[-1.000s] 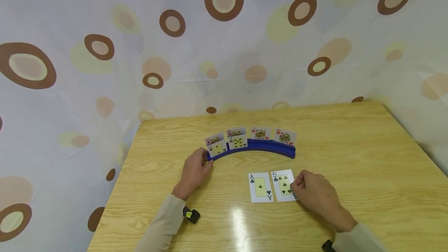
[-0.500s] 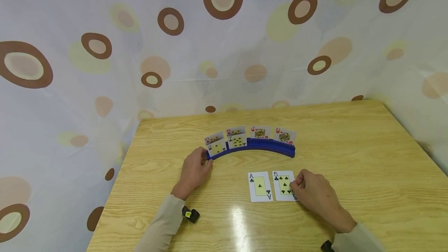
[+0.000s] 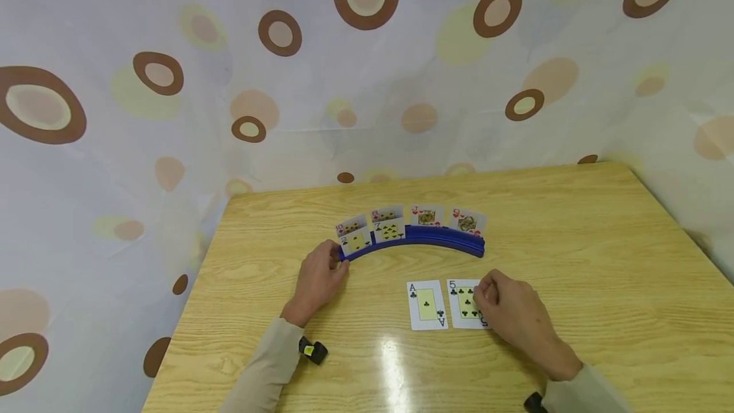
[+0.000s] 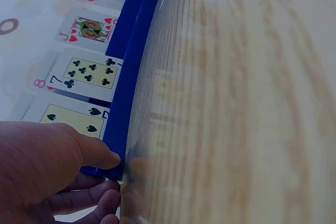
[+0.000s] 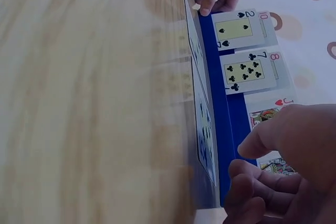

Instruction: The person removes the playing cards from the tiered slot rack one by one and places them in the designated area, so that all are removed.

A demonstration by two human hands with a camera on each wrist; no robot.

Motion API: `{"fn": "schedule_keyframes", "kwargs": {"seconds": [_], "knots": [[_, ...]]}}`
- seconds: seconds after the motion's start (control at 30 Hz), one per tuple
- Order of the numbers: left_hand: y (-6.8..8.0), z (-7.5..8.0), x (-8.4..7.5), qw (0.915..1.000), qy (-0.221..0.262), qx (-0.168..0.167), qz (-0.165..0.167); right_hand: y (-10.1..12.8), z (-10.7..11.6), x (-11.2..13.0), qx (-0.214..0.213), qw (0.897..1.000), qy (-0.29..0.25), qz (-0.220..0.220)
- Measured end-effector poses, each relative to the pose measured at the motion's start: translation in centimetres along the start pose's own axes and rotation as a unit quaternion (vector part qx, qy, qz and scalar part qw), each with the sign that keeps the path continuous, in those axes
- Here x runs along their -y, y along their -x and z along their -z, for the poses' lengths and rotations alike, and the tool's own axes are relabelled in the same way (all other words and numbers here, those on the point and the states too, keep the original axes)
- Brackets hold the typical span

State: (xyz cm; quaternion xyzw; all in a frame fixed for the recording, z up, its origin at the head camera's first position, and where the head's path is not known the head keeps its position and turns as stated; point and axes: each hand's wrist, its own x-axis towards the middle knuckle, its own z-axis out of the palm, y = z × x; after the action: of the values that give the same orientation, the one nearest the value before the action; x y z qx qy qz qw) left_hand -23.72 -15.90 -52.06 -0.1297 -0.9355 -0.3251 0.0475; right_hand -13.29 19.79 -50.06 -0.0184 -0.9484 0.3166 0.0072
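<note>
A curved blue card holder (image 3: 436, 236) stands on the table. My left hand (image 3: 320, 278) grips its left end, thumb (image 4: 105, 153) on the front and fingers behind. In its front row stand the two of spades (image 3: 357, 242) and the seven of clubs (image 3: 390, 231). Behind these show a ten (image 3: 348, 228) and an eight (image 3: 387, 213). The jack (image 3: 427, 215) and queen of hearts (image 3: 467, 220) stand further right. The ace of clubs (image 3: 427, 304) and five of clubs (image 3: 466, 304) lie face up. Loosely curled, my right hand (image 3: 518, 311) overlaps the five's right edge, nothing between thumb and fingers.
The wooden table (image 3: 602, 247) reaches back to a pale curtain (image 3: 413, 75) with brown ring patterns. More curtain hangs on both sides. Light glares on the table (image 3: 392, 368) in front of the ace.
The five of clubs has shifted slightly right, widening the gap to the ace. My right hand has then moved a little up and left. The left hand keeps its grip on the holder.
</note>
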Motion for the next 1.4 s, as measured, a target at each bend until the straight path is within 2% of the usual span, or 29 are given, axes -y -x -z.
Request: {"fn": "schedule_keyframes", "kwargs": {"seconds": [0.33, 0.5, 0.6, 0.8, 1.4], "knots": [[0.0, 0.2, -0.2, 0.9999, 0.008, 0.006, 0.006, -1.6, -0.8, 1.9, -0.071, 0.995, -0.010, 0.063], [-0.2, 0.1, -0.2, 0.9999, 0.008, 0.006, 0.011, -2.7, -1.7, 2.6, -0.142, 0.981, -0.041, 0.126], [-0.3, 0.1, -0.3, 0.9999, 0.005, 0.008, 0.013, -3.4, -2.2, 3.1, -0.165, 0.973, -0.053, 0.151], [-0.3, 0.2, -0.4, 0.9999, 0.011, 0.008, 0.010, -4.6, -3.1, 3.8, -0.163, 0.970, -0.067, 0.167], [-0.2, 0.2, -0.1, 0.9998, 0.009, 0.010, 0.014, -7.8, -4.3, 5.6, -0.144, 0.976, -0.072, 0.147]]}}
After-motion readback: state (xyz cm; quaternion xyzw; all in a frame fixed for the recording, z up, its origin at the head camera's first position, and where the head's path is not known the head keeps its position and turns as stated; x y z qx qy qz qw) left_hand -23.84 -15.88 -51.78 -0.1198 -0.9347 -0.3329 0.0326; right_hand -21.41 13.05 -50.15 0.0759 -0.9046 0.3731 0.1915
